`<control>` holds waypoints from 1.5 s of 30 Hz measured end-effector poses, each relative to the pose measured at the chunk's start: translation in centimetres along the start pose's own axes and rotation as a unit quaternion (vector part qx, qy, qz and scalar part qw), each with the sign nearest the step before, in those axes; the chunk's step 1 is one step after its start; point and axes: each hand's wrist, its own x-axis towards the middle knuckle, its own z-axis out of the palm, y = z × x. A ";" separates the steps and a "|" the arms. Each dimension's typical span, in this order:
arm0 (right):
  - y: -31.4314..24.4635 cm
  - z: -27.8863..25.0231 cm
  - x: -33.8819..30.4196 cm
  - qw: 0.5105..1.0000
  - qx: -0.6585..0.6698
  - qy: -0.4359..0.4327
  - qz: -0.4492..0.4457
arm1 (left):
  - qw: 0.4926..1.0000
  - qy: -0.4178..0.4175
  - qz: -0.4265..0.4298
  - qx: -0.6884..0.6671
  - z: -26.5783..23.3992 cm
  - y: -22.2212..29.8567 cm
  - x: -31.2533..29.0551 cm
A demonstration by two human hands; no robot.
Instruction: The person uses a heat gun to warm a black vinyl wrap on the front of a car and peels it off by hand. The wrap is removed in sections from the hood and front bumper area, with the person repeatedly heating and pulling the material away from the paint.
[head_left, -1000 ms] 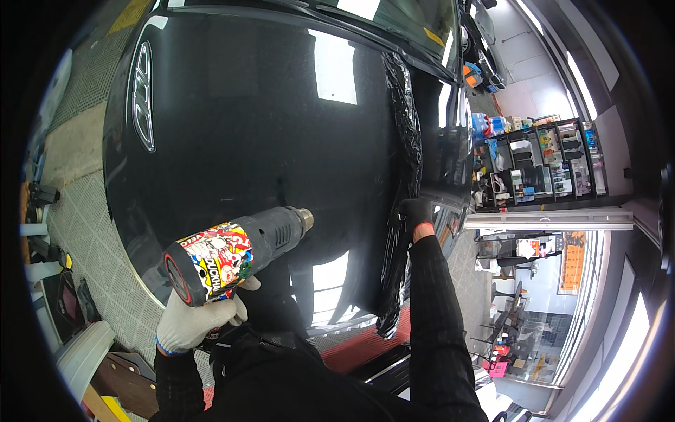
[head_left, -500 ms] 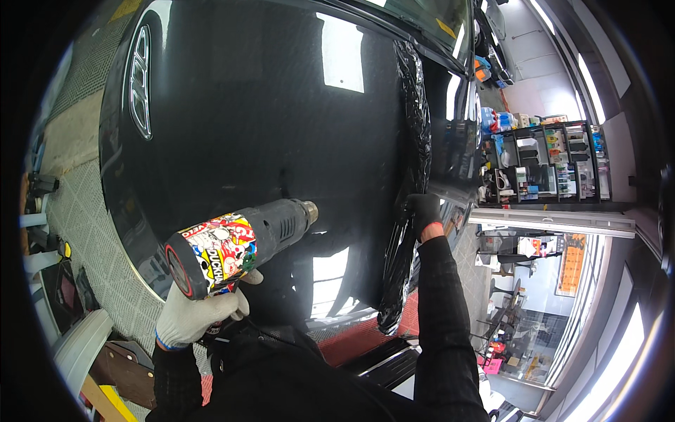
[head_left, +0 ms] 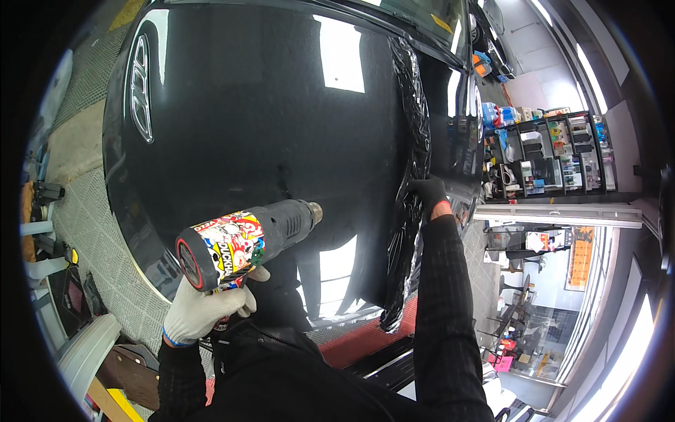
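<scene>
My left hand (head_left: pixel 204 308), in a white knit glove, is closed round the handle of a heat gun (head_left: pixel 238 244). The gun has a dark body covered in colourful stickers. Its metal nozzle points right and a little away, over the glossy black car hood (head_left: pixel 239 119). Crumpled black film (head_left: pixel 416 130) hangs in a long gathered strip along the hood's right side. On this strip my right hand (head_left: pixel 430 194), in a black glove, is closed with its knuckles up; the fingertips are partly hidden. Between nozzle and right hand lies a stretch of smooth hood.
A chrome-trimmed vent or light (head_left: pixel 140 90) sits on the car's left part. Shelves (head_left: pixel 545 155) of bottles and boxes stand at the right, above a glass-walled room. Red floor grating (head_left: pixel 365 339) shows below the hood. A brown bag (head_left: pixel 126 374) lies at lower left.
My right hand has moved slightly farther away along the film strip, still closed. The heat gun has shifted a little to the right in view. The view itself has moved slightly.
</scene>
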 end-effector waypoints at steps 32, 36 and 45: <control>-1.6 1.0 -1.6 0.998 -0.005 0.044 -0.054 | 0.999 0.038 0.017 -0.034 -0.1 -0.2 -0.1; -2.8 0.8 0.4 0.997 -0.016 0.038 -0.066 | 0.998 0.046 0.033 -0.004 -0.1 0.8 0.0; -5.0 1.7 7.1 0.986 -0.124 0.075 -0.084 | 0.997 0.042 0.069 0.013 0.6 6.6 -0.8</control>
